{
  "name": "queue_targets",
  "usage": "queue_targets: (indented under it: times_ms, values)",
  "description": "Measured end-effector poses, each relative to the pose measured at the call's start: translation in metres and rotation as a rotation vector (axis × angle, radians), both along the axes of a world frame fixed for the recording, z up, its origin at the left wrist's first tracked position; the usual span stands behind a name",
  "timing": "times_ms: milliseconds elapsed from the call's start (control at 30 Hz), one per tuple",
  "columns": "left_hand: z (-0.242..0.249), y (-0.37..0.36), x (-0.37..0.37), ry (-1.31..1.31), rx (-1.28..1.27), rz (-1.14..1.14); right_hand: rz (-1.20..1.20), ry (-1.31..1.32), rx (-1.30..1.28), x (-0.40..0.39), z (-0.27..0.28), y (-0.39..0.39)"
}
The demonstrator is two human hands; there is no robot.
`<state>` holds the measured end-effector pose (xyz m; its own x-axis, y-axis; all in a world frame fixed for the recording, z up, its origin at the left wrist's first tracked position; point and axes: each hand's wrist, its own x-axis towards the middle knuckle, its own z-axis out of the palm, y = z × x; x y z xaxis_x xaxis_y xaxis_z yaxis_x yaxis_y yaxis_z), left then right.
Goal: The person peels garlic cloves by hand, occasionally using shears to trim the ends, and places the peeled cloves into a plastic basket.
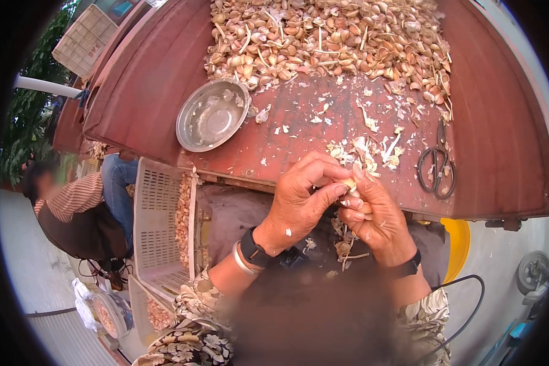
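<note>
Over the near edge of the red table, my left hand (304,198) and my right hand (375,213) meet fingertip to fingertip. Between them is a pale garlic clove (349,183), pinched by the thumb and fingers of both hands. Something pale, perhaps another clove, shows in the curled fingers of my right hand. Peeled skins (363,152) lie just beyond my fingers. A big heap of garlic cloves (323,46) covers the far part of the table. Bits of skin stick to my hands.
A metal bowl (213,114) sits at the table's left, black-handled scissors (437,168) at its right. A white plastic crate (161,213) with cloves stands at lower left, near a seated person (82,207). Part of a yellow container (456,247) shows below the table at right.
</note>
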<state>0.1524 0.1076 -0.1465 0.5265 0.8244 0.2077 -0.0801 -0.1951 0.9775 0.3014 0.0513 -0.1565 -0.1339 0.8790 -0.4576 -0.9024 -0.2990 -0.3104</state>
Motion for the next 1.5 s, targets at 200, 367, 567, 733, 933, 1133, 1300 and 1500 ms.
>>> queue_targets:
  times_ms: [200, 367, 567, 733, 933, 1133, 1300, 1500]
  values:
    - [0.095, -0.047, -0.057, -0.044, 0.243, -0.152, -0.047, 0.053, -0.031, -0.017, 0.0, 0.001]
    - [0.146, -0.07, -0.105, -0.395, -0.018, -0.602, 0.136, -0.011, -0.023, -0.139, 0.037, 0.028]
    - [0.151, -0.064, -0.151, -0.413, -0.331, -0.786, 0.505, 0.452, 0.356, -0.301, 0.062, 0.078]
    - [0.13, -0.064, -0.179, -0.491, -0.295, -0.531, 0.364, 0.499, 0.005, -0.279, 0.057, 0.082]
    - [0.094, -0.08, -0.204, -0.524, -0.023, 0.49, 0.427, 0.487, -0.019, -0.247, 0.01, 0.062]
    - [-0.03, -0.05, -0.34, -0.08, -0.146, 1.112, 0.367, -0.668, 0.787, -0.288, 0.073, 0.081]
    - [-0.087, -0.076, -0.403, 0.715, 0.101, 1.218, -0.05, -1.065, 0.688, -0.197, 0.082, 0.134]
    - [-0.084, -0.077, -0.364, 0.32, -0.239, 1.154, -0.143, -2.056, 0.348, -0.046, -0.047, 0.26]
